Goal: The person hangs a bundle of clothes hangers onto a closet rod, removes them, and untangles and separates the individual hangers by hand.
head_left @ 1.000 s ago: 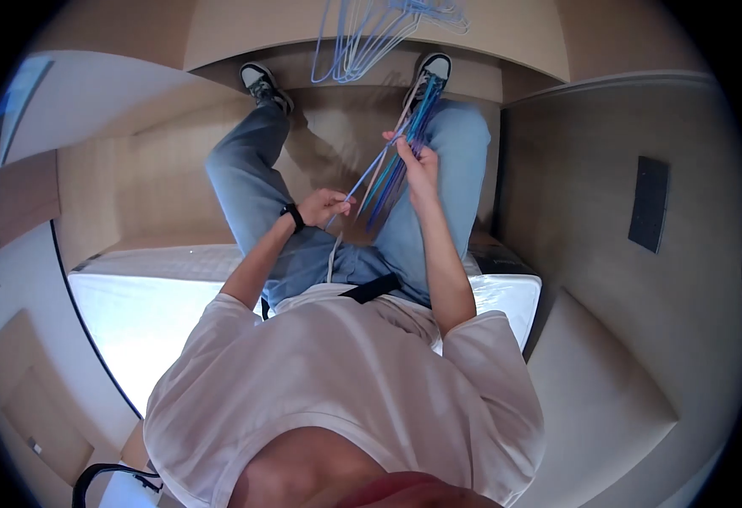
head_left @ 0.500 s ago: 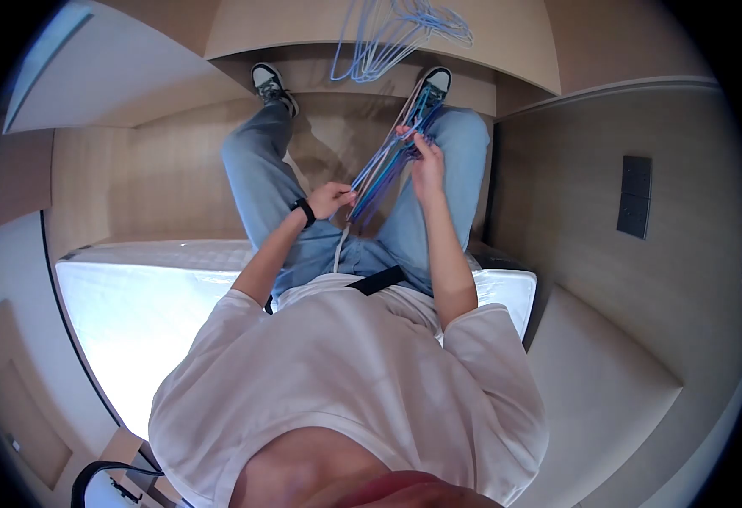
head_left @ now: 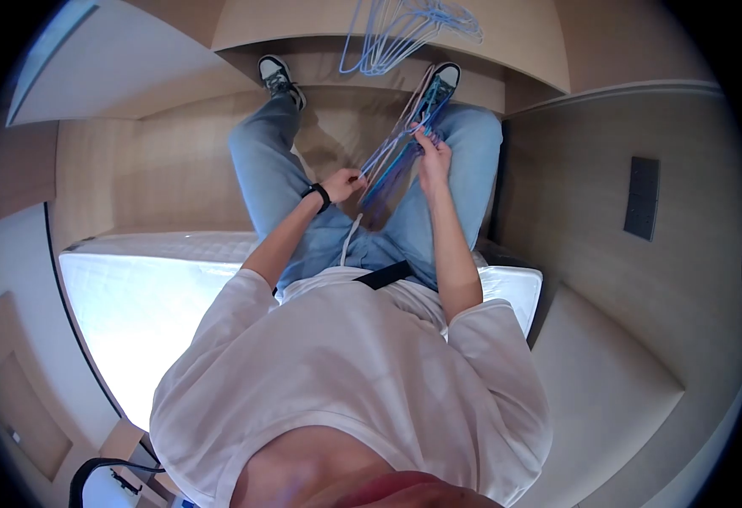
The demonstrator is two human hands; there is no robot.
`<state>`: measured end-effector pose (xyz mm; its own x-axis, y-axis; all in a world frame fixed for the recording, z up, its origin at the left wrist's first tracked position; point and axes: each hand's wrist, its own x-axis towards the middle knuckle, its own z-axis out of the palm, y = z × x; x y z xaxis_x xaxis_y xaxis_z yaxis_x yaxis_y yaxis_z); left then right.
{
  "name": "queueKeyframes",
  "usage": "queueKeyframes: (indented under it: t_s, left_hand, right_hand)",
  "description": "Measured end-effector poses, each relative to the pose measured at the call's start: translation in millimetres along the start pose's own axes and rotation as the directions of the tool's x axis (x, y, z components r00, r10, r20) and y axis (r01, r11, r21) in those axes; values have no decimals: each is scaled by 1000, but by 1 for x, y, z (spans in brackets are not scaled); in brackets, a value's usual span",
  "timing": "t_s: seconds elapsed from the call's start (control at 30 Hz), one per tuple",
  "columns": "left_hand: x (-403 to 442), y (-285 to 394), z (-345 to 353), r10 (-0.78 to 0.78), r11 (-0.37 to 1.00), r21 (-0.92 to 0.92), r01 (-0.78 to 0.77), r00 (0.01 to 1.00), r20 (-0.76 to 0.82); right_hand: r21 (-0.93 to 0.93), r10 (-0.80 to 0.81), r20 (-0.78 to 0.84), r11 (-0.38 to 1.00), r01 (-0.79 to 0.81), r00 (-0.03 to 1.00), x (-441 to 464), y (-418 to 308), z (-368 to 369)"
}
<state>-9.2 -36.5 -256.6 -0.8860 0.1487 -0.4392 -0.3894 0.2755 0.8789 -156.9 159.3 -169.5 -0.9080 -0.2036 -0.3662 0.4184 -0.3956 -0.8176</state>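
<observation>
A bunch of thin clothes hangers (head_left: pixel 395 172) in blue, purple and pink slants between my knees. My right hand (head_left: pixel 434 161) is closed around the bunch near its upper part, beside my right knee. My left hand (head_left: pixel 342 184), with a black band on its wrist, pinches the lower end of a pale hanger (head_left: pixel 377 157) on the left side of the bunch. The lower ends of the darker hangers hang blurred and apart from my left fingers. Part of the bunch is hidden behind my right hand.
A heap of blue and white hangers (head_left: pixel 413 34) lies on the wooden ledge (head_left: pixel 295 21) ahead. A plastic-wrapped mattress (head_left: pixel 151 313) is under me. Wood panelling with dark switches (head_left: pixel 641 198) stands on the right. A pale cabinet door (head_left: pixel 125 68) is at the left.
My left hand has moved slightly up and right with the pale hanger's end, which now stands apart from the darker ones. The view has shifted a little.
</observation>
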Motion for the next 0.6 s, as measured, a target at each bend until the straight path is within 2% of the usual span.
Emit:
queueKeyframes:
  t_s: [0.07,0.1,0.2,0.33,0.43,0.53,0.6]
  left_hand:
    - [3,2,3,26,999,-25,-28,997,-69]
    - [6,7,1,-131,986,-106,126,990,-46]
    - [8,20,2,-64,994,75,77,983,-171]
    - [5,34,1,-118,993,7,121,978,-174]
    - [7,28,5,-61,986,139,90,978,-201]
    - [10,16,6,119,961,271,-44,957,-266]
    - [12,12,4,132,956,289,-50,953,-273]
  right_hand:
    - [48,22,26,999,-23,999,0,-1,-1]
    - [84,40,49,995,-44,998,0,-2,-3]
    - [174,88,102,979,-105,991,0,-4,-5]
    - [209,119,131,967,-144,984,1,-4,-6]
    - [208,112,157,968,-144,981,4,-3,-7]
    - [152,73,220,982,-108,973,2,-4,-6]
    - [107,53,265,991,-84,963,-1,-5,-5]
